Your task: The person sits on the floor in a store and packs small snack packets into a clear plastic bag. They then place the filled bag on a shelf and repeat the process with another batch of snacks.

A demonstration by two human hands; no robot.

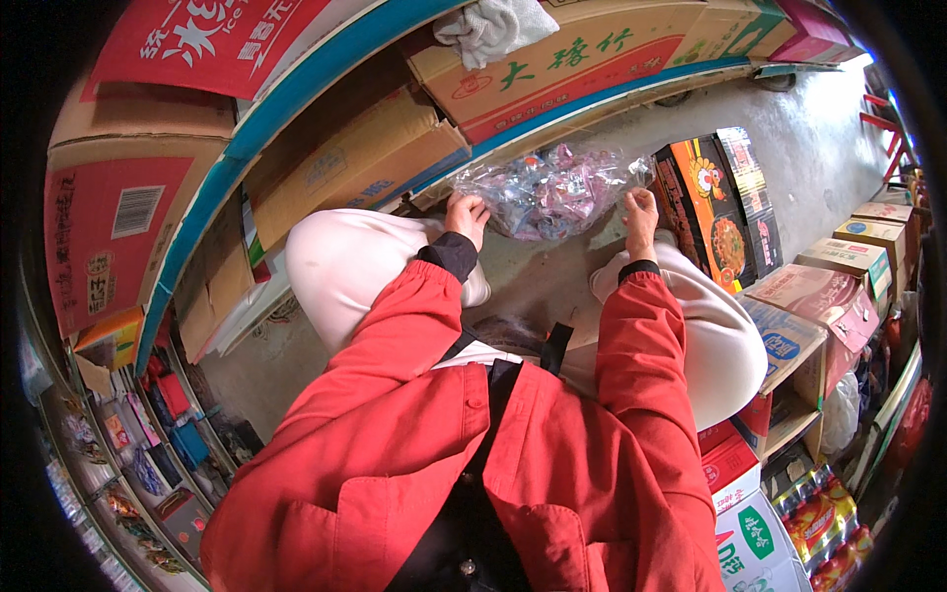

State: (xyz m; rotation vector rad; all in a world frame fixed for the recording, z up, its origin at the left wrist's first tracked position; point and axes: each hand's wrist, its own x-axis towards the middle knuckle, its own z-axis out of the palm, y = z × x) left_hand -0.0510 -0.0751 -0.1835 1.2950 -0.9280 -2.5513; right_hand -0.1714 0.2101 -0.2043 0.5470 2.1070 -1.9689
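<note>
Between my two hands hangs a clear plastic bag (551,194), low over the concrete floor. Small pink and pale blue wrapped pieces fill it; what they are I cannot tell. My left hand (467,217) pinches the bag's left edge with fingers bent. At the opposite end, my right hand (639,216) grips the gathered, crinkled plastic between thumb and fingers. Just right of that hand stands an orange and black printed carton (714,211) with a cartoon chicken on it. My knees, in pale trousers, are spread on either side below the bag.
Blue-edged shelving (244,140) curves along the left and top, loaded with cardboard cartons (547,70). A white cloth (494,29) lies over one carton. More boxes (814,288) line the right side, above shrink-wrapped bottles (821,510). Packaged goods fill lower-left shelves (140,451).
</note>
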